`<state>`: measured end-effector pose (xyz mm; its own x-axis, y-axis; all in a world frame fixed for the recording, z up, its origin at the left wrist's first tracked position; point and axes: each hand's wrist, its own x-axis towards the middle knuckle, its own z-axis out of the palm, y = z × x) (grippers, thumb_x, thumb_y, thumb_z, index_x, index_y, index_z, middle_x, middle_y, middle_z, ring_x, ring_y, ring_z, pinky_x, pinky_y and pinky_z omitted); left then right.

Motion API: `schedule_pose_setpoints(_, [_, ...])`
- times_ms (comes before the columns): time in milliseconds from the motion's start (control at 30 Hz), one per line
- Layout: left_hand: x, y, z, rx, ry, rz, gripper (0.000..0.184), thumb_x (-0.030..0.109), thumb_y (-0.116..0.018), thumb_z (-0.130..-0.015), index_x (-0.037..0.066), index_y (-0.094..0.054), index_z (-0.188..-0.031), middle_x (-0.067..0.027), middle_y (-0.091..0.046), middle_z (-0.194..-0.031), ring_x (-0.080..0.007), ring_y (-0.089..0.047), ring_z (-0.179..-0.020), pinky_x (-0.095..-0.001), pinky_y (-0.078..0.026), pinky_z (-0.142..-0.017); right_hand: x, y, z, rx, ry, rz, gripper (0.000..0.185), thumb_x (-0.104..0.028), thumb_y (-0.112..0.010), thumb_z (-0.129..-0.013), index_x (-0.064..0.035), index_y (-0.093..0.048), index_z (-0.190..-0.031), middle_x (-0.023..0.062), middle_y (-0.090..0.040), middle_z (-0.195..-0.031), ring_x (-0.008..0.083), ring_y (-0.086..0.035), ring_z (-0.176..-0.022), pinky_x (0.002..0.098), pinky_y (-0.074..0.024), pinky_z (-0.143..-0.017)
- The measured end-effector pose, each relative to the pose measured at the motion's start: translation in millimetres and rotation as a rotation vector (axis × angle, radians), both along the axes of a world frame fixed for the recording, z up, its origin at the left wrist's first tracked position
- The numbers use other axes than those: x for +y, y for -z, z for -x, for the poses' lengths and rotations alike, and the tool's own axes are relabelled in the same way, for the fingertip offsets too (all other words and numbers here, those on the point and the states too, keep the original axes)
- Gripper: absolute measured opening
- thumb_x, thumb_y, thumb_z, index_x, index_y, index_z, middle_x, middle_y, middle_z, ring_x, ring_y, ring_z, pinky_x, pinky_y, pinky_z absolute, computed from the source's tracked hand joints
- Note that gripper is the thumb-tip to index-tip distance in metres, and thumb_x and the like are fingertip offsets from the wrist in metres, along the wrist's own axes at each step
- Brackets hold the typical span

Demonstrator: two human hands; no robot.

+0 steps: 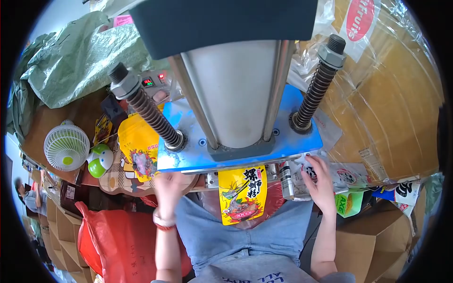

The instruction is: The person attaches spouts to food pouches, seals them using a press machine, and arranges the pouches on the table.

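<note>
A yellow printed packet (243,195) sticks out from under the front edge of the press's blue plate (188,158) and hangs over my lap. Its upper end is hidden beneath the plate. My left hand (168,188) is at the plate's left front corner, smeared by motion, with its fingers partly hidden. To the right of the packet, my right hand (322,181) has its fingers apart and bent, beside a silvery cylinder (287,180) and crumpled clear plastic with print. Nothing shows gripped in it.
Two spring-loaded bolts (158,118) rise from the plate. At left are yellow packets (137,146), a small fan (67,147) and a controller with red digits (153,81). A red bag (118,245) stands low left; cardboard (382,113) fills the right. A person (32,198) is far left.
</note>
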<state>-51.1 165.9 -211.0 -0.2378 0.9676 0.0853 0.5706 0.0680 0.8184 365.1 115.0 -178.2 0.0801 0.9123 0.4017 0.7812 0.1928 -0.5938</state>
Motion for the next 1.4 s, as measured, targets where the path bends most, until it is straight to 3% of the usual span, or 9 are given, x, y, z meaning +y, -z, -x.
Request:
schedule_pose_setpoints(67, [36.8,-20.4,38.4,1.014,-0.143,-0.487,0.052,0.027,-0.060,-0.095,0.004,-0.052,-0.141,-0.0156,-0.054,-0.144,-0.0312,-0.046,-0.137,-0.0522,-0.032,-0.113,6.1,4.9,-0.9,-0.195,-0.070,0.046,0.036,-0.009,-0.068,-0.089,-0.0063,-0.062,-0.124,0.0137,-0.056,-0.128,0.0339,-0.059,-0.110,0.0403,-0.0461,-0.097])
schedule_pose_setpoints(133, [72.6,7.3,74.9,1.194,-0.108,-0.303,0.072,0.035,-0.053,-0.095,0.012,-0.027,-0.158,-0.0122,-0.020,-0.165,-0.0367,-0.011,-0.153,-0.0626,-0.003,-0.118,9.3,5.6,4.0,-0.038,-0.097,0.181,0.039,-0.007,-0.069,-0.086,-0.0079,-0.062,-0.125,0.0137,-0.056,-0.127,0.0337,-0.060,-0.108,0.0398,-0.0472,-0.095])
schedule_pose_setpoints(267, [63.9,34.2,48.5,0.960,0.002,-0.208,0.082,0.050,-0.047,-0.093,0.013,-0.018,-0.161,-0.0165,-0.011,-0.167,-0.0366,-0.004,-0.155,-0.0644,0.003,-0.118,8.2,7.5,8.3,-0.070,-0.085,0.194,0.041,-0.004,-0.069,-0.083,-0.0074,-0.062,-0.123,0.0139,-0.057,-0.127,0.0343,-0.060,-0.107,0.0412,-0.0484,-0.094])
schedule_pose_setpoints(567, [27.5,16.5,30.3,0.874,-0.138,-0.470,0.059,0.028,-0.057,-0.092,0.006,-0.045,-0.145,-0.0169,-0.039,-0.154,-0.0396,-0.027,-0.147,-0.0591,-0.009,-0.119,8.4,14.3,4.2,-0.190,-0.176,0.054,0.039,-0.005,-0.069,-0.081,-0.0073,-0.061,-0.119,0.0163,-0.060,-0.110,0.0380,-0.061,-0.099,0.0443,-0.0511,-0.084])
schedule_pose_setpoints(767, [-48.9,35.2,-16.2,0.865,0.185,-0.104,0.083,0.054,-0.067,-0.085,0.008,-0.041,-0.149,-0.0173,-0.027,-0.161,-0.0400,-0.020,-0.150,-0.0616,-0.011,-0.119,13.3,17.3,5.8,-0.176,-0.153,0.059,0.040,-0.010,-0.073,-0.079,-0.0055,-0.059,-0.117,0.0161,-0.061,-0.099,0.0371,-0.063,-0.089,0.0426,-0.0521,-0.077])
schedule_pose_setpoints(800, [-52.8,30.4,-16.8,0.892,0.169,-0.256,0.072,0.028,-0.076,-0.079,0.008,-0.048,-0.142,-0.0159,-0.047,-0.146,-0.0366,-0.038,-0.140,-0.0554,-0.025,-0.117,11.2,18.0,5.7,-0.175,-0.155,0.066,0.040,-0.010,-0.073,-0.079,-0.0055,-0.059,-0.117,0.0161,-0.061,-0.099,0.0371,-0.063,-0.089,0.0426,-0.0521,-0.077])
schedule_pose_setpoints(900, [-55.8,23.9,-4.3,0.624,0.207,-0.356,0.059,-0.005,-0.065,-0.066,0.007,-0.064,-0.123,-0.0084,-0.065,-0.116,-0.0318,-0.061,-0.110,-0.0414,-0.050,-0.095,3.8,14.8,4.4,0.060,-0.061,0.253,0.033,-0.004,-0.074,-0.080,-0.0038,-0.060,-0.109,0.0123,-0.064,-0.095,0.0272,-0.067,-0.084,0.0366,-0.0528,-0.072])
schedule_pose_setpoints(1133, [-63.1,6.2,4.0,0.563,0.263,-0.336,0.042,-0.007,-0.065,-0.067,0.005,-0.072,-0.107,-0.0084,-0.071,-0.105,-0.0307,-0.068,-0.093,-0.0388,-0.056,-0.083,-53.4,-6.1,60.9,1.092,-0.389,0.132,0.019,0.005,-0.075,-0.082,0.0009,-0.064,-0.097,0.0125,-0.069,-0.105,0.0192,-0.068,-0.096,0.0308,-0.0568,-0.084])
schedule_pose_setpoints(1400, [-116.1,-51.0,-56.8,0.343,0.219,-0.455,0.033,-0.011,-0.067,-0.063,0.004,-0.073,-0.092,-0.0093,-0.074,-0.093,-0.0272,-0.072,-0.093,-0.0348,-0.057,-0.079,-62.7,-44.0,99.7,0.149,-0.378,-0.330,0.033,-0.005,-0.089,-0.069,-0.0027,-0.066,-0.093,0.0115,-0.071,-0.106,0.0271,-0.069,-0.090,0.0365,-0.0569,-0.076])
